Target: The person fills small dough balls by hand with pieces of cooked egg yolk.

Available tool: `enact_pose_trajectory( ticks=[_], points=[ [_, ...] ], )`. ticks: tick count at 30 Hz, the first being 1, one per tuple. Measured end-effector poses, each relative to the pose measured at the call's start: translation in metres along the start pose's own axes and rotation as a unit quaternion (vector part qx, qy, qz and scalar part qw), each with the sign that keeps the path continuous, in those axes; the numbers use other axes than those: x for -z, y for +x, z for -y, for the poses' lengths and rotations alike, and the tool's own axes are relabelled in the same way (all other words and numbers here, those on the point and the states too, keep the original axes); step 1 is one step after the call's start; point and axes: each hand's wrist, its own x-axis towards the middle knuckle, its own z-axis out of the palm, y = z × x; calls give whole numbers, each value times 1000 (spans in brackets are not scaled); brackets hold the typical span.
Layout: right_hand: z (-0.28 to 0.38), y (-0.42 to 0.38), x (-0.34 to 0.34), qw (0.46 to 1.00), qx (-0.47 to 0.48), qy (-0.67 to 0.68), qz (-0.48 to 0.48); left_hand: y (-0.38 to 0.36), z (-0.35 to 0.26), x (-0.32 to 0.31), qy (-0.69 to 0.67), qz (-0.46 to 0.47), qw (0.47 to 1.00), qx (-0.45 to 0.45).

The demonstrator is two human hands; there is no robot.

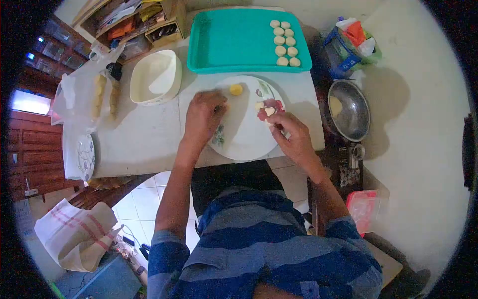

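From the head, we look down on a white table [144,134]. A big white plate [246,139] is at the near side, with leaves drawn on it. A yellow ball [235,89] sits on the plate near its far edge. Small pale bits [269,110] are at the plate's right side, by a red patch.

The left hand [204,117] is over the plate's left side with its fingers bent in. I cannot tell if they pinch something. The right hand [294,137] is by the pale bits, its finger and thumb close to each other. I cannot tell if it holds any.

Behind the plate is a green tray [234,42]. Ten round pale pieces [280,51] lie in two lines at its right end. Left of the tray is a cream tub [134,84], and farther left is a see-through bag [69,99]. A little plate [85,157] with flowers sits at the table's left edge.

Past the right edge are a metal bowl [358,109] and a blue basket [343,65] with red and white stuff in it. A wood shelf [177,20] is at the back left. The room has a pale wall [418,74] on the right, a brown door [45,149] on the left and white floor tiles [144,199]. A white cloth [74,234] with red stripes hangs low at the left.
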Motion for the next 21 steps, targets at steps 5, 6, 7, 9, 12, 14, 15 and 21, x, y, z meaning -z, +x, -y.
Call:
enact_pose_trajectory(
  ticks=[5,6,7,9,12,14,15,21],
  points=[
    [-1,4,-17,998,59,-7,-12,-20,-18,0,9,-185,982,-44],
    [-1,5,-22,997,78,-7,-22,-29,-22,2,-7,-206,978,-37],
    [2,7,-26,997,76,-7,-20,-38,-26,-1,-8,-205,978,-34],
    [7,13,-34,998,34,-32,52,-56,-34,-7,-34,-202,979,21],
    [0,19,-50,987,105,-114,51,-78,-41,-24,-21,-194,981,20],
    [-6,22,-57,974,124,-176,66,-86,-47,-32,-5,-179,983,29],
    [-8,22,-59,958,143,-236,77,-89,-50,-35,13,-163,986,34],
    [-5,17,-40,981,139,-130,42,-89,-72,-45,58,-115,990,60]
  ],
)
